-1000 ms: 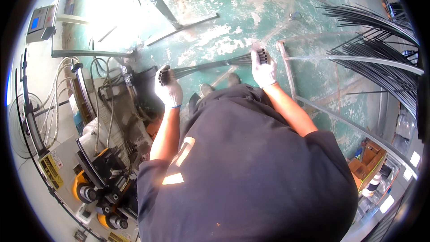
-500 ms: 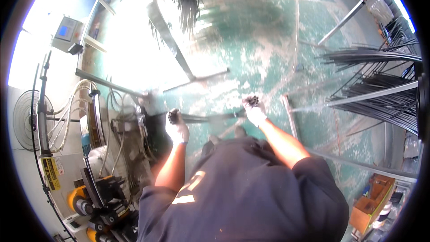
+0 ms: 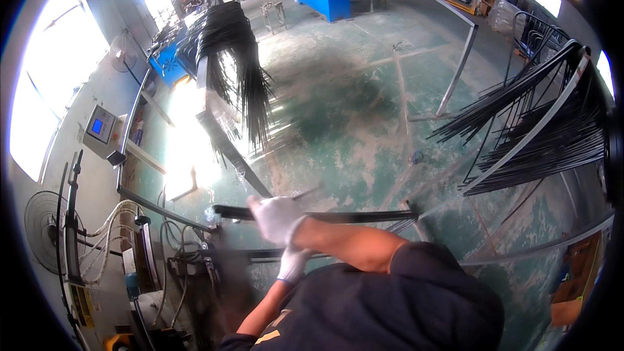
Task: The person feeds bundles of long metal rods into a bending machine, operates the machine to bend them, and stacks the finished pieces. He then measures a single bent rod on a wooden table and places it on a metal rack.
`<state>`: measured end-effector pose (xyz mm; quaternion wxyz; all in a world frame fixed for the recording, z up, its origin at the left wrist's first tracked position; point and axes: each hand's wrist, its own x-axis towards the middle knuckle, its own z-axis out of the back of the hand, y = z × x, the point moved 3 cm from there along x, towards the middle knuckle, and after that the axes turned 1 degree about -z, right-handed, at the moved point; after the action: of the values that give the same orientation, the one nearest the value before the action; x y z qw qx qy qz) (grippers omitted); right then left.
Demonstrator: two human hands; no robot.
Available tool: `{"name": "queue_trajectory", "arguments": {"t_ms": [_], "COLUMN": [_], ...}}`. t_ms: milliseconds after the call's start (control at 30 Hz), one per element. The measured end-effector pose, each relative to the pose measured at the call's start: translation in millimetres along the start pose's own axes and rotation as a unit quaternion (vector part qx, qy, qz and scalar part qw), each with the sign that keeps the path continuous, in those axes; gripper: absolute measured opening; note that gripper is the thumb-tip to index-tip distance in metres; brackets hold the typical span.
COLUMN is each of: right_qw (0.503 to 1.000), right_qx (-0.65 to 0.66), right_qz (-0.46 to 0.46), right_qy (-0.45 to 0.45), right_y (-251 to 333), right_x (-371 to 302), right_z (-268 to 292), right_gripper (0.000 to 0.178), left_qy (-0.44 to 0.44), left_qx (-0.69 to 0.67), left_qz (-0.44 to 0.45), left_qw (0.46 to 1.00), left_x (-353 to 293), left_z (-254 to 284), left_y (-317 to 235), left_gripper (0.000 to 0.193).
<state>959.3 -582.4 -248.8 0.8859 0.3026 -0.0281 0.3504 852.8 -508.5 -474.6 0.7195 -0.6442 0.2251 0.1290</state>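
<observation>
Both of my hands wear white gloves. My right hand [image 3: 278,219] reaches across to the left, slightly blurred, and is closed around a bundle of long, thin black rods [image 3: 354,216]. These rods run sideways in front of me, their left end sticking out past the glove. Below it, my left hand [image 3: 296,264] is at a second, lower dark length [image 3: 259,255] that runs toward the machine on the left. My right wrist and forearm cover the left fingers, so their grip is hidden.
To the left is a machine with hoses [image 3: 117,221], near a control box [image 3: 101,125] and a fan [image 3: 44,221]. Black strands drape over a metal stand [image 3: 224,140] ahead. More black rods [image 3: 539,136] rest on a rack at right. A blue table [image 3: 323,0] stands far off.
My right hand has swung left across my body, above my left hand. My left hand has moved right and nearer to me. The view has tilted up, showing more of the room.
</observation>
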Motion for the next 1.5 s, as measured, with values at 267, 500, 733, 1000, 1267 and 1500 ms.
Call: {"name": "queue_trajectory", "arguments": {"t_ms": [267, 500, 733, 1000, 1267, 1500], "right_qw": [0.98, 0.977, 0.967, 0.92, 0.886, 0.881], "right_qx": [-0.007, -0.197, -0.193, -0.24, -0.337, -0.413], "right_qz": [0.18, -0.031, -0.038, 0.101, 0.192, 0.184], "right_qy": [0.084, 0.072, -0.165, -0.293, -0.255, -0.142], "right_y": [79, -143, -338, -308, -238, -173], "right_x": [13, -83, -81, 88, 302, 471], "right_z": [53, 114, 87, 182, 229, 231], "right_gripper": [0.046, 0.099, 0.035, 0.026, 0.022, 0.015], "left_qy": [0.027, -0.092, -0.099, -0.12, -0.168, -0.152], "left_qx": [-0.311, -0.31, -0.39, -0.476, -0.406, -0.703], "left_qz": [-0.312, -0.314, -0.327, -0.332, -0.37, -0.274], "left_qw": [0.897, 0.893, 0.855, 0.806, 0.818, 0.638], "left_x": [23, -22, -50, -7, 79, 143], "left_z": [-82, -2, 87, 220, 387, 485], "left_y": [-189, -230, -270, -268, -240, -245], "left_gripper": [0.043, 0.021, 0.035, 0.037, 0.025, 0.029]}}
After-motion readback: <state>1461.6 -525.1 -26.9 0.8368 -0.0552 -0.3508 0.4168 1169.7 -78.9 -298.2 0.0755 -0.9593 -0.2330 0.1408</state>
